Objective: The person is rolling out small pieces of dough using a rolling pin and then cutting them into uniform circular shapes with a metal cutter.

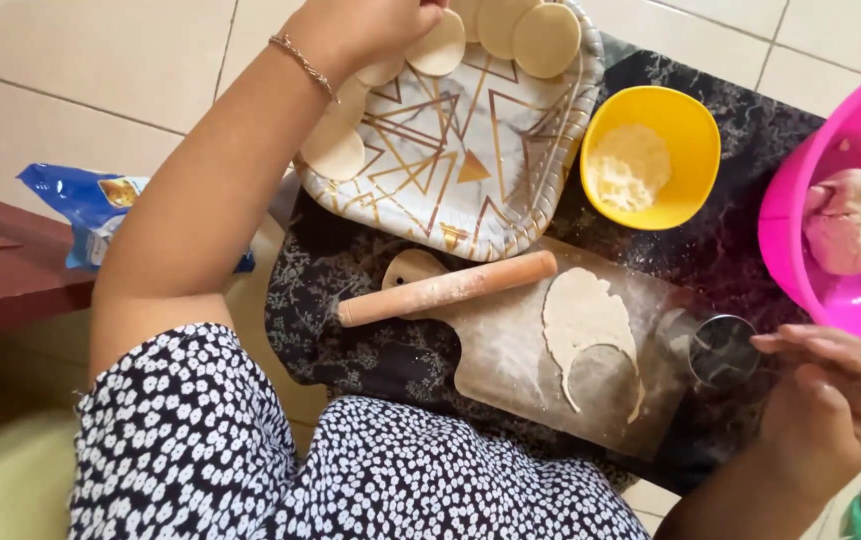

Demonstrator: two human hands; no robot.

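Observation:
My left hand (366, 25) reaches to the far rim of a patterned tray (471, 165), its fingers bunched over round dough discs (438, 45) that line the tray's edge; the top of the frame cuts the fingers off. My right hand (836, 400) hovers at the lower right, fingers loosely stretched and holding nothing, just beside a round metal cup (723, 347). On a floured wooden board (511, 350) lies a rolled sheet of dough (586, 325) with a round hole cut in it. A wooden rolling pin (446, 288) rests across the board's handle end.
A yellow bowl (686, 130) of flour sits behind the board on a dark patterned mat (351, 340). A pink bowl (801, 240) at right holds a lump of dough (851, 220). A blue packet (86, 205) lies left, by a dark red wooden edge (1, 265).

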